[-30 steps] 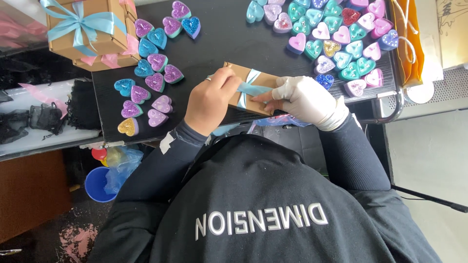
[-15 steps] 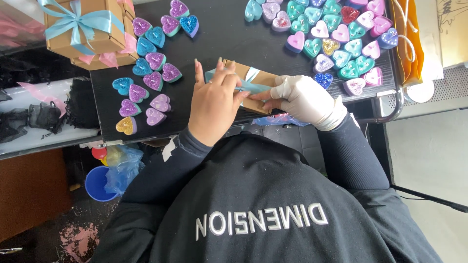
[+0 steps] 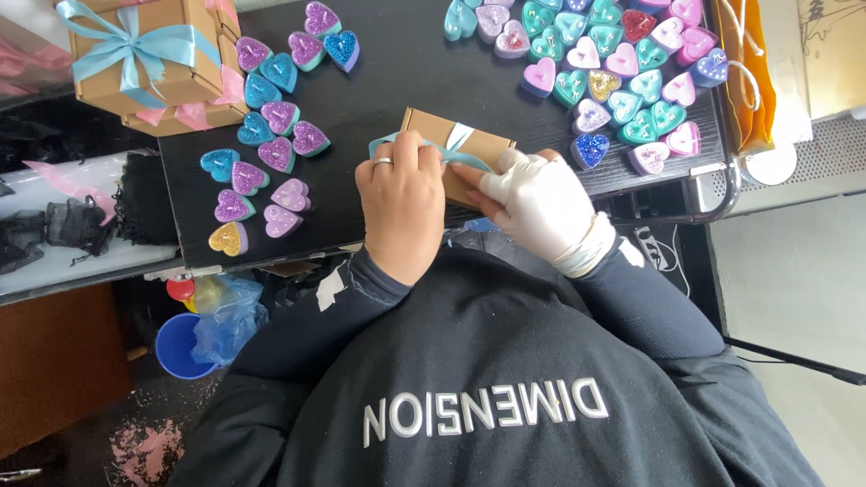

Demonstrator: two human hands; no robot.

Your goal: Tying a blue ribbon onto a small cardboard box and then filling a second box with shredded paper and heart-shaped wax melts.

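Brown box (image 3: pixel 424 126), pale-blue ribbon (image 3: pixel 469 160) — glittery purple, teal, pink hearts (image 3: pixel 622 63) on black table (image 3: pixel 406 72).

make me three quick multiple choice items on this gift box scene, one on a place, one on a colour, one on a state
1. Where do the finished ribboned boxes stand?
A. the table's far left corner
B. the floor
C. the table's right edge

2. What colour is the ribbon on the small box under the hands?
A. red
B. light blue
C. black

3. How is the right hand covered?
A. bare
B. white glove
C. black mitten

Key: 1 A, they stand stacked in that corner of the black table; 2 B, a pale blue band crosses the brown box; 3 B, only the left hand is bare, with a ring.
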